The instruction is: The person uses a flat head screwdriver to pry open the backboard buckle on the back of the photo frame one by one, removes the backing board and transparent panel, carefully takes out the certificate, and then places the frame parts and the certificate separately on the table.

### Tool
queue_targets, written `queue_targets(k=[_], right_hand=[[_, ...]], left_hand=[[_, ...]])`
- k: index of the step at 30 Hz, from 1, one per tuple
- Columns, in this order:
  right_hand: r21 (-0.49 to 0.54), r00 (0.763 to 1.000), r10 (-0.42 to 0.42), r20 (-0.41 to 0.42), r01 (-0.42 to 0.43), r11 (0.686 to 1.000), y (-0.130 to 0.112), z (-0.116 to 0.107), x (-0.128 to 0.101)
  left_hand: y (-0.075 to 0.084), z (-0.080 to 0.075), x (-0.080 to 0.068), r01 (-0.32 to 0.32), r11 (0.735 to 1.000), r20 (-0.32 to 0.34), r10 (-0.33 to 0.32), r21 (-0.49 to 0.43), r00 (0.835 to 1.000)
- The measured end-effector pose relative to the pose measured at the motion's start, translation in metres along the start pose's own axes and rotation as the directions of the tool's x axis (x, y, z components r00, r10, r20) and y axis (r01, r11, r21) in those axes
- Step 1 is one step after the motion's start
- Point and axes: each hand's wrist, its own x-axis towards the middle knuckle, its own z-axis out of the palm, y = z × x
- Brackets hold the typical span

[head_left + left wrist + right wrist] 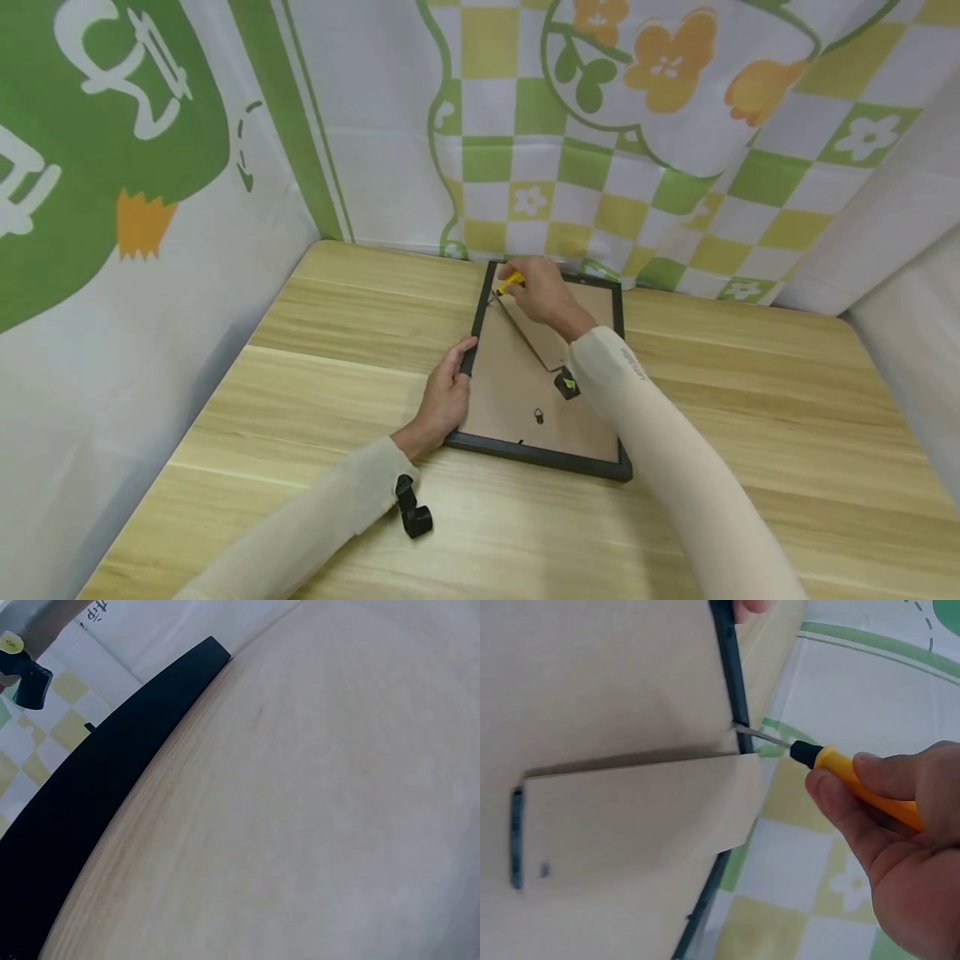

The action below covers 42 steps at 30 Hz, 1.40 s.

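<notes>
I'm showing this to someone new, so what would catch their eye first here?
A black frame lies face down at the table's far middle, brown backing up. The right hand grips a yellow screwdriver, its tip at the frame's far left edge, while the left hand holds the frame's left side. Loud green-checked cloth hangs behind.
</notes>
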Motion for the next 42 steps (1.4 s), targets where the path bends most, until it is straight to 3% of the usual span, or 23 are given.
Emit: queue_targets(k=[6,9,12,16,19,21,28,33,37,42], right_hand=[[-0.09,0.999,-0.05,-0.012,0.049,0.995,-0.014,0.002,0.006],[-0.087,0.999,-0.044,-0.017,0.042,0.995,-0.011,0.002,0.005],[-0.027,1.0,-0.002,-0.011,0.002,1.0,0.004,0.003,0.0],[0.13,0.997,0.079,-0.02,-0.076,0.989,0.033,0.006,-0.012],[0.244,0.992,0.125,-0.03,-0.114,0.963,0.047,0.008,-0.02],[0.257,0.992,0.125,-0.032,-0.113,0.96,0.046,0.008,-0.022],[-0.013,0.999,0.031,-0.021,-0.031,0.999,-0.005,0.006,-0.004],[-0.105,0.997,0.073,0.013,-0.071,0.992,-0.031,0.007,0.007],[-0.125,0.997,0.076,0.026,-0.072,0.99,-0.033,0.008,0.009],[-0.082,0.997,0.074,0.033,-0.071,0.994,-0.01,0.002,0.002]], left_hand=[[-0.001,0.001,0.0,-0.014,0.999,-0.013,0.014,0.043,1.0],[0.001,0.001,0.0,-0.009,0.998,-0.006,0.01,0.056,1.0],[0.014,0.001,-0.005,0.003,0.998,-0.002,-0.003,0.06,1.0],[0.029,0.0,-0.011,0.0,0.998,-0.004,0.0,0.066,1.0],[0.021,0.001,-0.009,-0.004,0.998,-0.011,0.005,0.062,1.0],[0.01,0.002,-0.006,-0.002,0.999,-0.017,0.003,0.054,1.0],[0.0,0.002,0.001,-0.009,0.999,-0.045,0.011,0.038,0.999],[0.001,0.002,0.001,-0.007,0.999,-0.053,0.009,0.044,0.999],[0.001,0.001,0.001,-0.007,0.999,-0.051,0.009,0.045,0.999],[0.007,0.001,-0.002,-0.008,0.998,-0.033,0.01,0.06,0.999]])
